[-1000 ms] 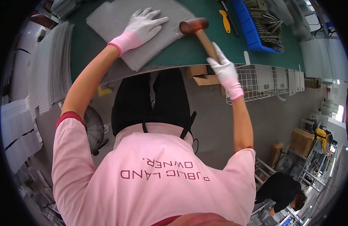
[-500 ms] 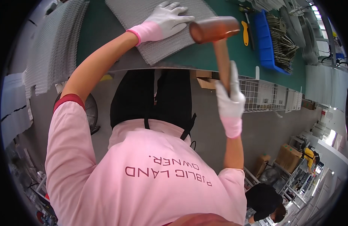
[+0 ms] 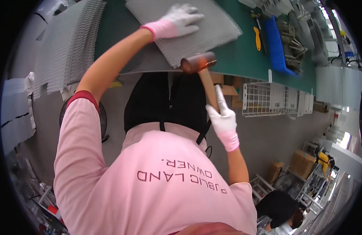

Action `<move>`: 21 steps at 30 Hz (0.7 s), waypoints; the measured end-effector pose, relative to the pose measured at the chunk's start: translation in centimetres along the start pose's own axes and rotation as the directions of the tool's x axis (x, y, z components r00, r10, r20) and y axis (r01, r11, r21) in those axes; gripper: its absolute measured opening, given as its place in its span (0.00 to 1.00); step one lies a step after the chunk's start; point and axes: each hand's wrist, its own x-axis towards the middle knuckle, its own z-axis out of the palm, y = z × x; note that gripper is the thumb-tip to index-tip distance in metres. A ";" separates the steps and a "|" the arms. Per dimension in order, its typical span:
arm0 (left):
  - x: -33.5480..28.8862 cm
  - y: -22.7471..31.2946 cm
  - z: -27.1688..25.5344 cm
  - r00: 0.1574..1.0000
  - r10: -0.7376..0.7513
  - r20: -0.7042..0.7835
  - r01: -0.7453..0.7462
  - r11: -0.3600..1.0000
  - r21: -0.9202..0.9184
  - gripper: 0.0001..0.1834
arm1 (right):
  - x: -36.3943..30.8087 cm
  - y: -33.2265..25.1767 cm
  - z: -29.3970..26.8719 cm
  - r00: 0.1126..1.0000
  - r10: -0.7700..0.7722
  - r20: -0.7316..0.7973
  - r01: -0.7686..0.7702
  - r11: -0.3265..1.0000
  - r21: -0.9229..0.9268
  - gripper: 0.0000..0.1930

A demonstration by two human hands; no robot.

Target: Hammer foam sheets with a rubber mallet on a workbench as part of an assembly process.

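A grey expanded-mesh sheet (image 3: 212, 33), perhaps several in a pile, lies askew on the green tabletop (image 3: 243, 58). My left hand (image 3: 179, 22), in a white glove with a pink cuff, lies on its left part with the fingers spread; some blur shows on it. My right hand (image 3: 223, 121), gloved the same way, is closed round the wooden handle of a mallet (image 3: 198, 62), its forefinger stretched along the handle. The mallet's brown-amber head is by the sheet's near corner at the table edge; whether it touches cannot be made out.
Tall piles of mesh sheets (image 3: 67, 47) stand at the left. At the right are a yellow-handled tool (image 3: 257, 38) and a blue bin (image 3: 276, 47) of flat metal parts. A white wire basket (image 3: 263, 100) sits below the table edge. Another person (image 3: 279, 209) bends at lower right.
The mallet and my right hand have moved left and toward my body, from over the tabletop to the sheet's near corner. In the picture, the table and sheet have shifted rightward slightly.
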 end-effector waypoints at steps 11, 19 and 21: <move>-3.1 -2.0 -4.2 0.899 -0.419 0.126 0.387 0.895 0.221 0.36 | 8.9 7.2 -8.2 0.897 -0.210 -0.388 0.156 0.974 -0.166 0.32; -9.3 1.9 -4.7 0.931 -0.364 0.014 0.340 0.884 0.321 0.42 | 11.0 3.6 -3.7 0.620 -0.785 -0.016 0.446 0.369 -0.815 0.46; -12.1 4.6 -4.9 0.924 -0.383 -0.002 0.364 0.876 0.315 0.41 | 11.5 2.1 -0.9 0.503 -0.833 0.230 0.637 0.177 -0.750 0.42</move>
